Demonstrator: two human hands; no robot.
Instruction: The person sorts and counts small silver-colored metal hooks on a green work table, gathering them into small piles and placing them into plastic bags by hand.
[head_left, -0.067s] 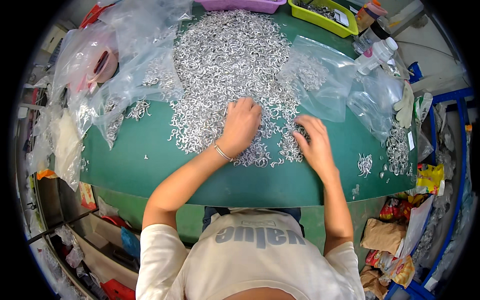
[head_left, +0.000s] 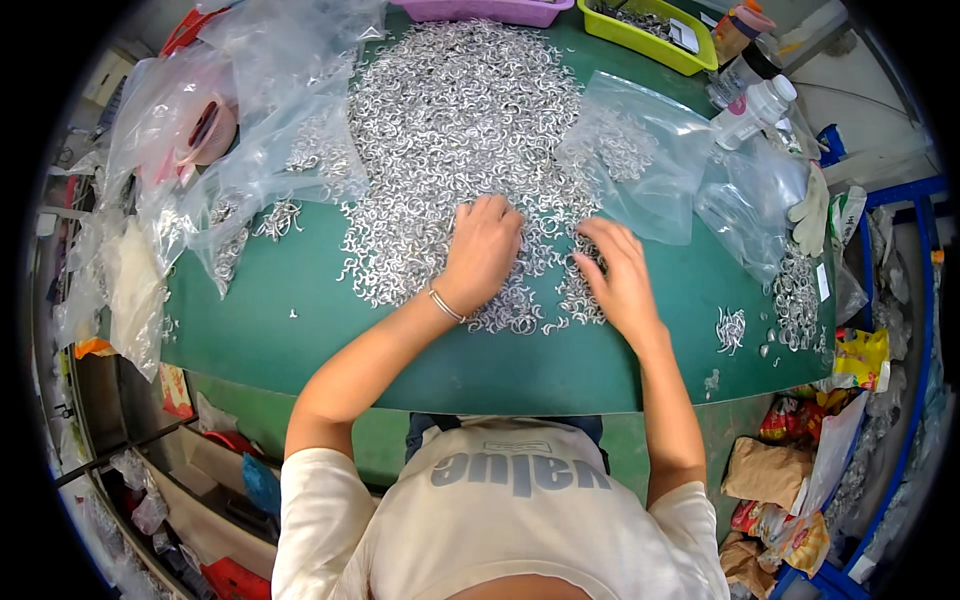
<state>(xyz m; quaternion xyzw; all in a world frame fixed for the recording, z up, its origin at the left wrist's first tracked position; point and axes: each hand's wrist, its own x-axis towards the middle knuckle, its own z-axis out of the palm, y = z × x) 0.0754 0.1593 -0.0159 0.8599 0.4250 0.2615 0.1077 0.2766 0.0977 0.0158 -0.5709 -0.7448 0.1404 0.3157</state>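
A big heap of small silvery crescent-shaped metal pieces [head_left: 460,110] spreads over the green table. My left hand [head_left: 484,250], with a bracelet at its wrist, rests on the near part of the heap. Its fingers are curled down and closed, and whatever they hold is hidden beneath them. Just to the right, my right hand [head_left: 622,283] hovers at the edge of a narrow strip of the same pieces. Thumb and fingers there are apart, and I see nothing between them.
Clear plastic bags [head_left: 285,90] with metal pieces lie left, and another bag [head_left: 640,150] lies right. A purple tray [head_left: 485,12] and a yellow-green tray [head_left: 640,28] stand at the back. A white bottle [head_left: 752,112], a glove [head_left: 808,212] and small piles [head_left: 730,330] sit at right.
My right hand has shifted a little to the left and up, closer to my left hand. The left hand has stayed in place.
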